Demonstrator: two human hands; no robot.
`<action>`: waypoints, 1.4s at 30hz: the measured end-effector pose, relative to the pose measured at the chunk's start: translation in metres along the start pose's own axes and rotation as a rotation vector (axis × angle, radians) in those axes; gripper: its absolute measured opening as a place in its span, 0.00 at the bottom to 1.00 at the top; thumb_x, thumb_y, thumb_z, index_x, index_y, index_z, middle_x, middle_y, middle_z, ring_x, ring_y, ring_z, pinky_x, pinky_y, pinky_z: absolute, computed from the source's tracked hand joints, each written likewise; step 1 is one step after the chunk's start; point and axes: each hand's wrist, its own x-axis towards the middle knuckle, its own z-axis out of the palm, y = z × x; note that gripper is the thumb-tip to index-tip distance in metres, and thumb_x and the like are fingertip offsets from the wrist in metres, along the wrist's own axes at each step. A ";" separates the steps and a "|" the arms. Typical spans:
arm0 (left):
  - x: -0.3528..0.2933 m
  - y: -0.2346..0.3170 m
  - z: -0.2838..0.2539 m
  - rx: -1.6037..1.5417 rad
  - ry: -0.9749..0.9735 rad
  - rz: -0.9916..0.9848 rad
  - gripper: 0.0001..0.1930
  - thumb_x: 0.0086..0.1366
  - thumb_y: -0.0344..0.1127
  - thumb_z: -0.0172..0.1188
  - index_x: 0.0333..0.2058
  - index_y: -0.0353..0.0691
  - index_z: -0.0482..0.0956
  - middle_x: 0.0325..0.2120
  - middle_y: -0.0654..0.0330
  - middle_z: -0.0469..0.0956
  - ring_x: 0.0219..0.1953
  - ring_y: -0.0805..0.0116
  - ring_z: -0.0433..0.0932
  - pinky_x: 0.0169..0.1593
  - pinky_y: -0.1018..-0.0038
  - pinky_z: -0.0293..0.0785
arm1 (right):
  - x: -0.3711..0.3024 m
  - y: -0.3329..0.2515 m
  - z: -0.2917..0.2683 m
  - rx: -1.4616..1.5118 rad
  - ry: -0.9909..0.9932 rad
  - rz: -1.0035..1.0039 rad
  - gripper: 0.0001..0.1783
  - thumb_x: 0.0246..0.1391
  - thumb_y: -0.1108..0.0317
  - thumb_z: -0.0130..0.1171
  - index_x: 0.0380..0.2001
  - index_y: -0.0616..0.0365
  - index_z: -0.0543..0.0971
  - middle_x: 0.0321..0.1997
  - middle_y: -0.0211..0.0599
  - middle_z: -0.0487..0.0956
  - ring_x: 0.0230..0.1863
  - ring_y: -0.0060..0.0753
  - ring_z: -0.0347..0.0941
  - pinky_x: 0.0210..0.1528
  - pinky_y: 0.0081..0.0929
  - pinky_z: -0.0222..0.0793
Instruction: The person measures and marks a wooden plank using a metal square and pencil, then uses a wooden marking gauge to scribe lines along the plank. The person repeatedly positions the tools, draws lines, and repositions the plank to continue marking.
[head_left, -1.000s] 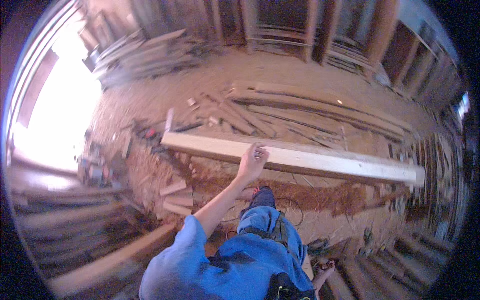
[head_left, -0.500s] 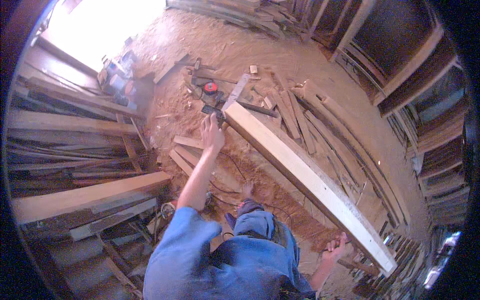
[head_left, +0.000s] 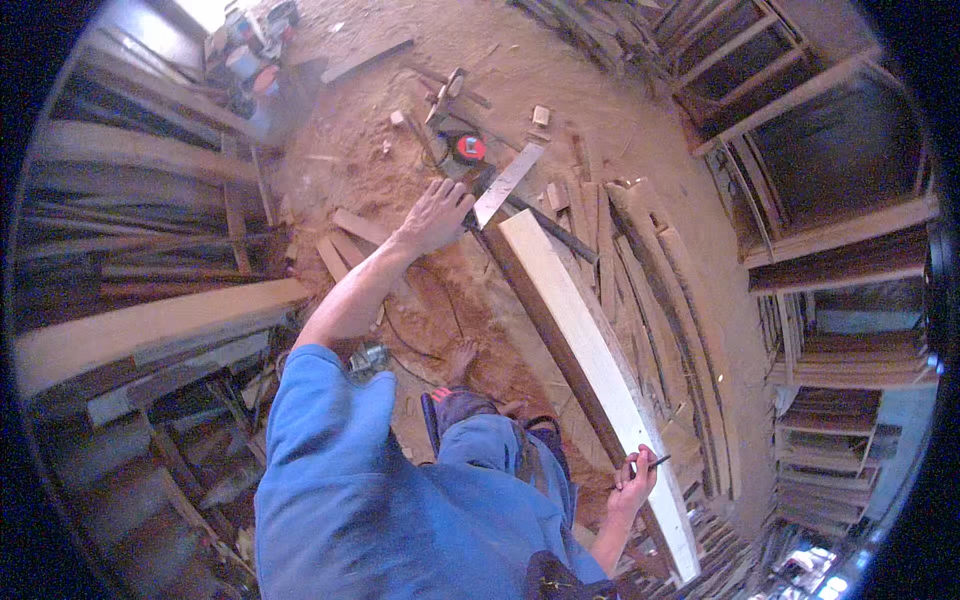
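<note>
A long pale squared beam (head_left: pixel 583 345) runs slantwise from the middle of the view to the lower right. At its far end my left hand (head_left: pixel 438 212) is closed around the dark stock of a try square, the fingertips partly hidden. The square's pale metal blade (head_left: pixel 510 185) points up and to the right, just past the beam's end. Over the nearer part of the beam, my right hand (head_left: pixel 630 484) pinches a thin dark pencil (head_left: pixel 659 462), whose tip sticks out to the right.
Beyond the square lie a red-and-black tape measure (head_left: pixel 469 148), a hammer-like wooden tool (head_left: pixel 446 97) and a small wood block (head_left: pixel 541 116). Offcuts and strips (head_left: pixel 640 270) lie right of the beam. Stacked timber (head_left: pixel 150 330) fills the left; wooden frames (head_left: pixel 830 150) stand right.
The view has shifted. My right hand has moved from beside the beam's near end up onto its face, and the pencil now shows. The left hand stays at the square.
</note>
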 end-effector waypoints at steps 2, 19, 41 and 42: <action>-0.012 0.005 -0.010 -0.178 0.071 -0.140 0.26 0.48 0.29 0.66 0.49 0.40 0.73 0.46 0.53 0.72 0.53 0.50 0.70 0.57 0.57 0.69 | 0.009 -0.007 0.017 -0.089 -0.033 -0.024 0.11 0.67 0.63 0.60 0.47 0.57 0.77 0.29 0.26 0.76 0.13 0.09 0.53 0.13 0.14 0.46; -0.044 0.223 -0.100 -1.394 1.142 -1.555 0.10 0.75 0.39 0.57 0.36 0.39 0.74 0.27 0.63 0.78 0.25 0.72 0.79 0.29 0.74 0.77 | 0.168 -0.013 0.365 -0.831 -0.836 -0.519 0.18 0.58 0.57 0.70 0.40 0.62 0.86 0.37 0.37 0.85 0.39 0.30 0.79 0.45 0.30 0.74; 0.030 0.287 0.006 -1.020 0.755 -1.559 0.25 0.74 0.52 0.55 0.43 0.27 0.72 0.26 0.45 0.77 0.29 0.51 0.76 0.37 0.59 0.72 | 0.205 -0.094 0.249 -0.618 -0.360 -0.793 0.21 0.72 0.48 0.51 0.33 0.54 0.78 0.31 0.22 0.72 0.32 0.17 0.63 0.38 0.21 0.60; 0.029 0.285 0.006 -1.029 0.750 -1.536 0.27 0.75 0.53 0.54 0.44 0.26 0.72 0.26 0.44 0.77 0.30 0.49 0.77 0.37 0.58 0.72 | 0.198 -0.094 0.258 -0.628 -0.389 -0.784 0.21 0.72 0.49 0.52 0.33 0.54 0.78 0.30 0.22 0.72 0.32 0.17 0.63 0.38 0.21 0.60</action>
